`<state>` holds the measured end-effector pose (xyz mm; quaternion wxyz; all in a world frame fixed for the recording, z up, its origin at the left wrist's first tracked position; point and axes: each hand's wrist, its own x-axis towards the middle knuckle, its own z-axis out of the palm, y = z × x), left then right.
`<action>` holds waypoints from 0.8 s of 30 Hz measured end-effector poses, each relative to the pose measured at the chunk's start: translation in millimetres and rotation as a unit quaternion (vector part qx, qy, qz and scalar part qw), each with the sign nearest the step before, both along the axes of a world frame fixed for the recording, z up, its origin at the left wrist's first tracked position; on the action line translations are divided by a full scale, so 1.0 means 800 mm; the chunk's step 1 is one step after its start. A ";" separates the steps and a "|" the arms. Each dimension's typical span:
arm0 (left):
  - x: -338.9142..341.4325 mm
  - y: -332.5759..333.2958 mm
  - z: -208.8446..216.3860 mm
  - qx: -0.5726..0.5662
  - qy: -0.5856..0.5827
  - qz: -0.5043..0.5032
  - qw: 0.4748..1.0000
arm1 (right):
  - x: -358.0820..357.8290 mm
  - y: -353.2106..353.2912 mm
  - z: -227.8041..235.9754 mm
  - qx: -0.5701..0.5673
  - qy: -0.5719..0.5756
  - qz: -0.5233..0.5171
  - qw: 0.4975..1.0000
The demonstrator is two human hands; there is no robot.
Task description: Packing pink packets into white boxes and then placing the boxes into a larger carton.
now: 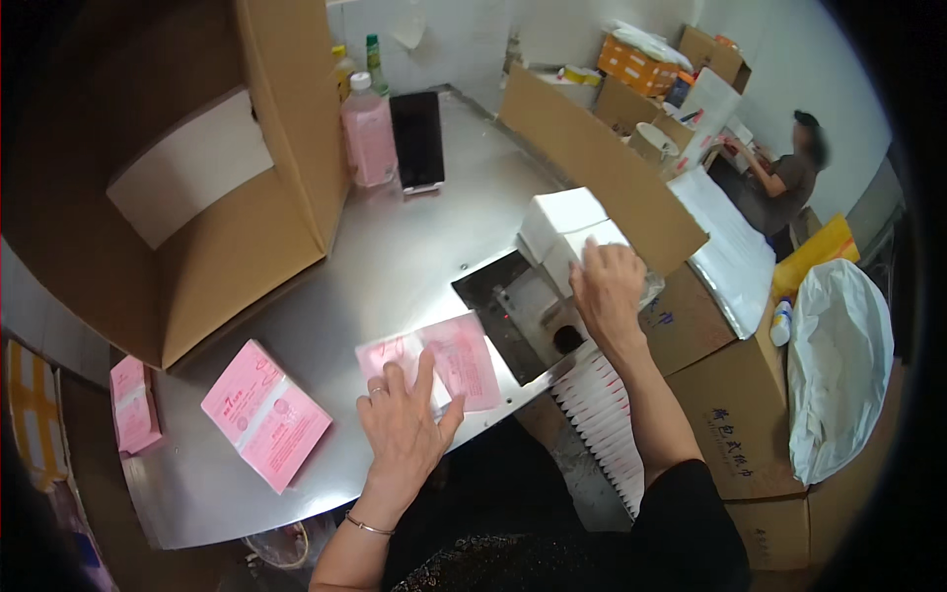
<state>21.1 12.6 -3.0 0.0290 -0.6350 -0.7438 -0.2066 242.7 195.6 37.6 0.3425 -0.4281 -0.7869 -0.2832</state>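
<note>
My left hand [404,419] rests on a flat pink printed plastic packet [469,360] near the front edge of the metal table. Its fingers are spread, and a ring and a bracelet show on that arm. Two white paper blocks [562,217] sit side by side at the table's right. Over the nearer block my right hand [609,291] curls its fingers, gripping its edge; the thumb is mostly hidden. Just left of that hand is a dark rectangular recess [518,311] in the tabletop. A full pink pack [266,414] with a white band lies to the left.
On the left stands a large open carton [286,128]. A pink bottle [369,138] and a black tablet [418,138] are at the back. A row of white packs [602,414] runs below the recess. Right are cartons [730,424], a white bag [838,365] and a person [789,187].
</note>
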 end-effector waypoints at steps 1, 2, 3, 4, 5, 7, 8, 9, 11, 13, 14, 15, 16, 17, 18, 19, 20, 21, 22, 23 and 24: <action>0.005 0.002 -0.005 -0.001 0.030 -0.003 1.000 | 0.017 0.017 -0.019 -0.047 0.006 -0.011 0.999; 0.003 0.002 -0.003 0.000 0.030 -0.001 1.000 | 0.018 0.023 -0.023 -0.100 0.014 -0.011 0.995; -0.001 0.001 0.002 0.021 0.055 -0.013 0.998 | 0.023 0.028 -0.023 -0.099 0.013 -0.008 0.995; -0.002 0.002 0.004 0.041 0.079 -0.025 0.996 | 0.028 0.033 -0.022 -0.133 0.032 -0.023 0.990; -0.006 -0.001 0.005 0.036 0.080 -0.023 0.996 | 0.025 0.029 -0.020 -0.171 0.052 -0.039 0.983; -0.012 -0.006 0.007 -0.003 0.056 -0.023 0.998 | 0.024 0.027 -0.018 -0.172 0.078 -0.011 0.982; -0.009 -0.005 0.006 -0.005 0.055 -0.022 0.998 | 0.026 0.029 -0.017 -0.165 0.102 0.013 0.981; -0.003 -0.003 0.006 0.010 0.050 -0.040 0.998 | 0.030 0.030 -0.021 -0.138 0.115 0.035 0.983; 0.008 -0.001 0.003 0.025 0.044 -0.057 0.997 | 0.031 0.027 -0.024 -0.132 0.132 0.035 0.982; 0.011 0.000 -0.001 0.017 0.020 -0.095 0.995 | 0.029 0.028 -0.024 -0.124 0.153 0.036 0.980; 0.010 0.001 -0.002 0.017 0.021 -0.096 0.995 | 0.030 0.030 -0.022 -0.145 0.137 0.023 0.980; 0.008 0.002 -0.002 0.034 0.015 -0.107 0.994 | 0.030 0.030 -0.021 -0.166 0.121 0.010 0.979; 0.007 0.003 -0.002 0.052 0.009 -0.117 0.992 | 0.030 0.028 -0.020 -0.166 0.122 0.009 0.979; 0.008 0.003 -0.003 0.053 0.009 -0.116 0.992 | 0.030 0.028 -0.018 -0.173 0.122 0.008 0.977; 0.008 0.004 -0.004 0.050 -0.005 -0.119 0.992 | 0.030 0.027 -0.016 -0.179 0.122 0.008 0.976; 0.008 0.005 -0.006 0.047 -0.019 -0.121 0.991 | 0.030 0.029 -0.020 -0.178 0.121 0.009 0.976; 0.009 0.005 -0.009 0.048 -0.019 -0.119 0.992 | 0.031 0.029 -0.027 -0.141 0.137 0.028 0.980; 0.011 0.006 -0.013 0.066 -0.022 -0.127 0.989 | 0.031 0.029 -0.030 -0.104 0.152 0.048 0.982; 0.012 0.006 -0.015 0.083 -0.024 -0.136 0.987 | 0.033 0.030 -0.030 -0.104 0.151 0.050 0.982; 0.012 0.004 -0.016 0.082 -0.024 -0.134 0.987 | 0.031 0.029 -0.029 -0.106 0.148 0.043 0.982; 0.013 0.003 -0.016 0.082 -0.031 -0.136 0.987 | 0.030 0.029 -0.028 -0.109 0.144 0.037 0.983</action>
